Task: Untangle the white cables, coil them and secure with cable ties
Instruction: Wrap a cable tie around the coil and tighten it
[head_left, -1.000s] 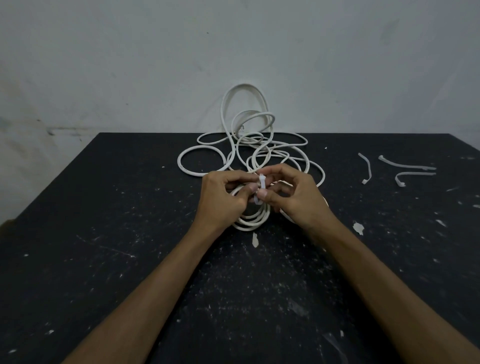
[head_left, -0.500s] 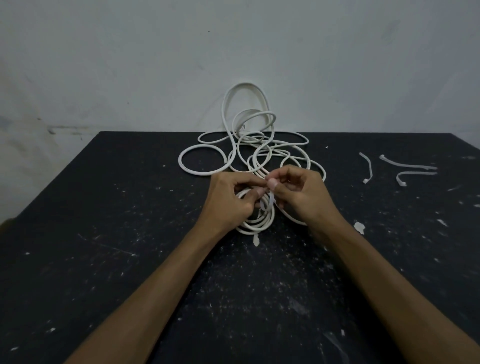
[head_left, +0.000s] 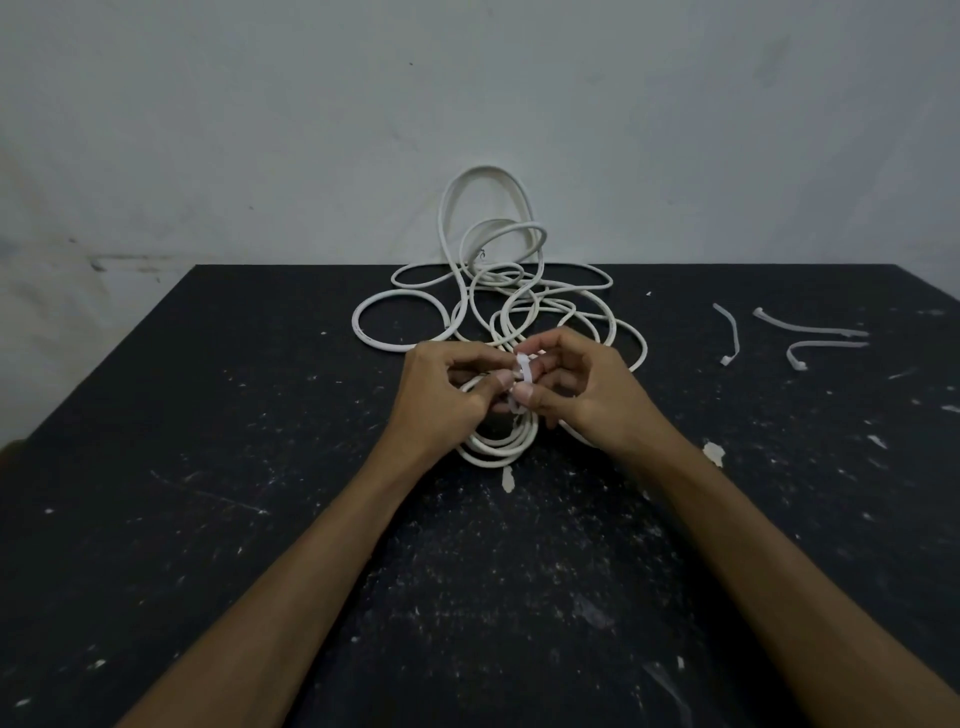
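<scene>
We count two bare hands at work, meeting just above the middle of the black, paint-flecked tabletop. Our left hand has its fingers curled in, thumb and forefinger pinching a thin white plastic cable tie that arches over a small coil of white round cable. Our right hand is curled the same way, its thumb and fingertips nipping the other side of that same tie. The coil lies on the table under and between both hands, with several turns showing at its near edge; we cannot count them exactly.

Behind the hands sits one loose tangle of white cable, its loops spilling over the far edge of the table, the tallest loop rising against the pale grey wall. Whether the tangle is one cable or several we cannot tell, nor whether the coil is joined to it.

Three spare white cable ties lie apart on the far right of the table, well clear of the hands.

The far edge of the table runs along the wall; the left edge slants toward us. Bare tabletop lies to the left of the left forearm, to the right of the right forearm, and between the two forearms.
</scene>
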